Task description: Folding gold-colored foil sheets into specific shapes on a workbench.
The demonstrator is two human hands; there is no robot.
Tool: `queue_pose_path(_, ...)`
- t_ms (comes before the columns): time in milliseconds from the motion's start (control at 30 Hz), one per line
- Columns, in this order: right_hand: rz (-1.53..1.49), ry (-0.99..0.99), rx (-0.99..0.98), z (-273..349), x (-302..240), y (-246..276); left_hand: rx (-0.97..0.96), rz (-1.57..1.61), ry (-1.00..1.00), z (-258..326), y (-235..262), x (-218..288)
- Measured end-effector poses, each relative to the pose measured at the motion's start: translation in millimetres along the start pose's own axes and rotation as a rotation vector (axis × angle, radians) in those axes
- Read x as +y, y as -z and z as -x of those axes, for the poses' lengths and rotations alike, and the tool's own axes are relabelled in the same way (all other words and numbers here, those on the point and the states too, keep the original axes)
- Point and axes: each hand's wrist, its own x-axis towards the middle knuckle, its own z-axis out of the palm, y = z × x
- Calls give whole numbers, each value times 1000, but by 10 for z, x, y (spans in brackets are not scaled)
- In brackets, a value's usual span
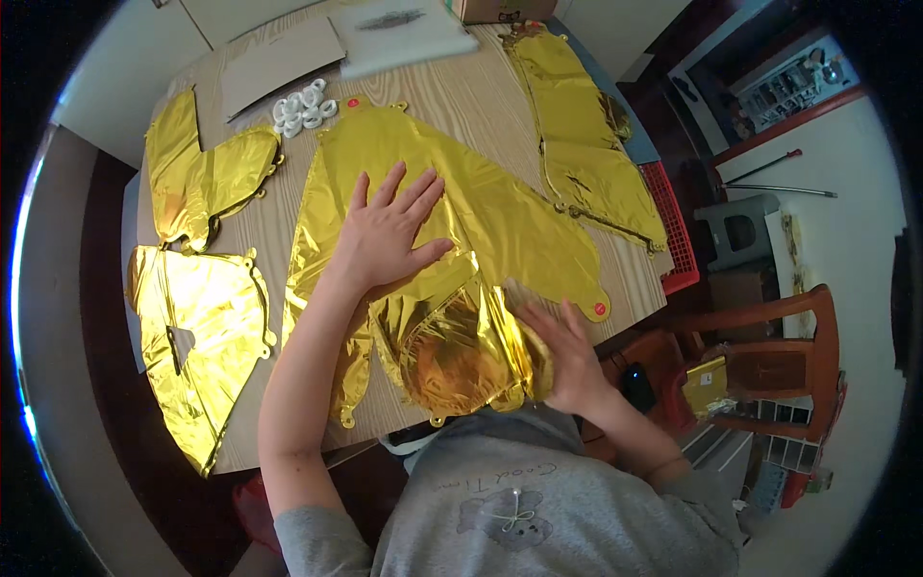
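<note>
A large deflated gold foil balloon [500, 207] lies flat on the wood-grain table [461, 82], its near part folded up and crinkled. My left hand [389, 226] presses flat on its middle, fingers spread. At the right side of the shiny folded part [457, 351], my right hand [562, 356] touches the foil with fingers stretched out; motion blurs the fingertips. A small tabbed strip of gold foil [354, 380] shows beside my left forearm. Red round stickers mark two corners of the balloon.
More flat gold foil balloons lie left [197, 337], far left [212, 163] and right [586, 135]. White rings [303, 108], a grey-white board [284, 67] and a white pad [409, 38] sit at the back. A red crate [673, 221] and wooden chair [769, 356] stand right.
</note>
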Motion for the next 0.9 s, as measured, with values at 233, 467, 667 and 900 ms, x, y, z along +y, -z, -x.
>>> queue_pose_path(233, 67, 59, -153, -152, -30, 14, 15, 2, -4, -6, -5, 1)
queue_pose_path(467, 247, 168, -116, -121, -82, -98, 22, 0, -3, 4, -18, -5)
queue_pose_path(667, 330, 199, -144, 74, -46, -120, 20, -1, -4, 0, -25, -4)
queue_pose_path(900, 248, 228, -158, 185, -40, -26, 8, -11, 2, -2, -33, 1)
